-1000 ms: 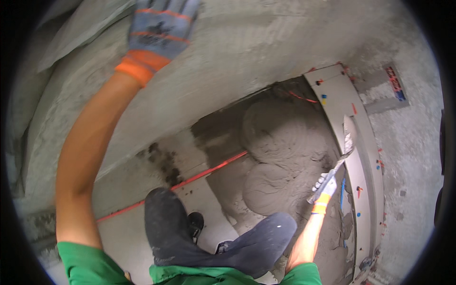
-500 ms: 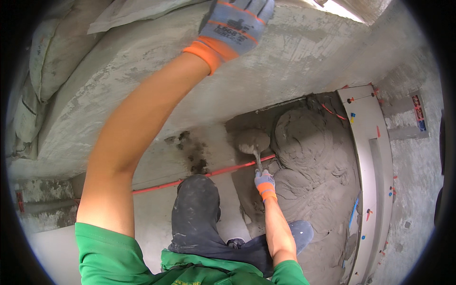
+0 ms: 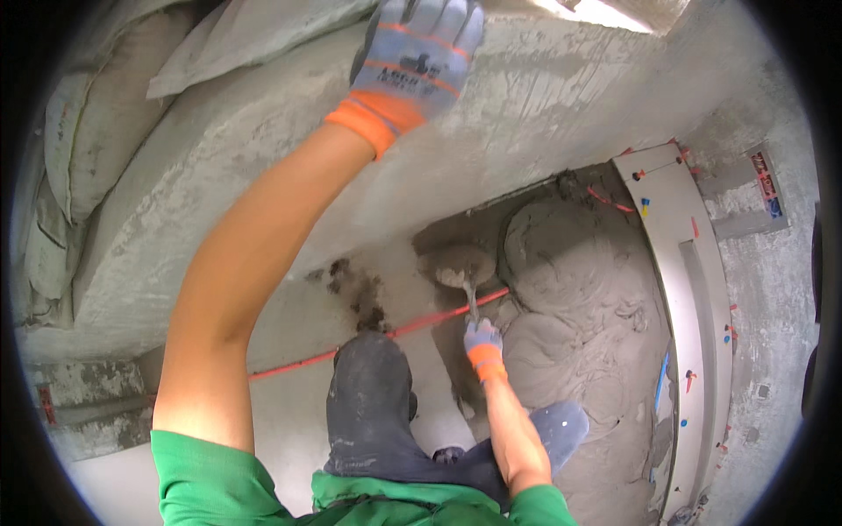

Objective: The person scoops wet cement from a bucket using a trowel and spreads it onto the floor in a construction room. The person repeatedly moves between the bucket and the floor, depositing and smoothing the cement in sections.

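Observation:
My left hand [image 3: 417, 66], in a grey and orange work glove, lies at the top edge of the concrete wall [image 3: 526, 114]. Its fingers stretch forward side by side, with their tips near the picture's upper rim, and no held object shows. Lower down, my right hand [image 3: 483, 342], gloved alike, is wrapped round the handle of a trowel [image 3: 462, 263]. The trowel's blade is smeared with grey and rests on or just over the damp patch at the left edge of the wet mortar [image 3: 561, 254]; which of the two I cannot tell.
A red pipe or cord [image 3: 307, 361] runs along the floor toward the mortar. Pale tile panels [image 3: 680, 254] with small coloured clips stand along the right wall, a blue strip [image 3: 661, 377] beside them. Pale sacks [image 3: 114, 131] are piled far left. My bent knee [image 3: 373, 377] is near the wall.
The view has shifted slightly. My left hand has moved a little left and down in the picture. The trowel stays at the mortar's left edge, still in my right hand.

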The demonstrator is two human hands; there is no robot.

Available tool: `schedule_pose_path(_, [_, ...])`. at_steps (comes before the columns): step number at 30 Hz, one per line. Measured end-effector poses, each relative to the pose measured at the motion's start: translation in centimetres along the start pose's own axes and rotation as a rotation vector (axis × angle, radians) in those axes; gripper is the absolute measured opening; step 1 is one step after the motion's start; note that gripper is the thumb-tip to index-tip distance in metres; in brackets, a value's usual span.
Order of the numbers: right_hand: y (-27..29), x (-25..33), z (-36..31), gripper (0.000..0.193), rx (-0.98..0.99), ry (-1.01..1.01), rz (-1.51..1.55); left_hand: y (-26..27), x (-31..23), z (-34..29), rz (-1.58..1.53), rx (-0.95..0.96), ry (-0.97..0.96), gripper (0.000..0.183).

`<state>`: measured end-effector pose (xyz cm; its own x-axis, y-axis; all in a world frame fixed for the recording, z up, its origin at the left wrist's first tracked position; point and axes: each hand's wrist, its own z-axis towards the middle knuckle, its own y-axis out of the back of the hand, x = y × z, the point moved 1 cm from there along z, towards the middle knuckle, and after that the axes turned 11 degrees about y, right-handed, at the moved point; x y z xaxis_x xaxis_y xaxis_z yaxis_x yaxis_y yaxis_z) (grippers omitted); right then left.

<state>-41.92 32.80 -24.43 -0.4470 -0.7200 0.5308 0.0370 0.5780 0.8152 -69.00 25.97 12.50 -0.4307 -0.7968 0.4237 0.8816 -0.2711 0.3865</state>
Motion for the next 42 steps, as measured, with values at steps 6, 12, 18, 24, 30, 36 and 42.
schedule_pose_path(6, [-0.2, 0.6, -2.8, 0.044, 0.130, -0.151, 0.076, -0.4, -0.1, -0.2, -0.060, -0.044, 0.020, 0.029])
schedule_pose_path(12, [-2.6, -0.4, -2.4, 0.047, 0.170, -0.273, 0.096, -2.7, -0.1, -1.0, -0.061, 0.080, 0.056, 0.042])
schedule_pose_path(18, [4.9, 2.9, -3.4, 0.043, 0.086, -0.267, 0.531, -2.4, -0.2, -1.2, -0.155, 0.311, 0.092, 0.046])
schedule_pose_path(24, [22.7, 10.7, -16.7, 0.051, 0.190, -0.653, 1.650, 2.3, 0.6, 2.7, -0.228, 0.762, 0.112, 0.054])
schedule_pose_path(30, [31.7, 17.2, -29.9, 0.039, -0.191, -0.885, 1.418, 12.8, 3.0, 1.4, -0.706, 1.359, 0.272, 0.043])
schedule_pose_path(36, [32.9, 21.9, -46.4, 0.032, -0.633, -1.120, 1.588, 21.5, 10.9, -12.3, -0.787, 1.873, -0.554, 0.037])
schedule_pose_path(42, [23.2, 30.4, -63.1, 0.026, -0.898, -1.664, 1.426, 24.3, 13.3, -14.5, -0.811, 2.383, -0.608, 0.024])
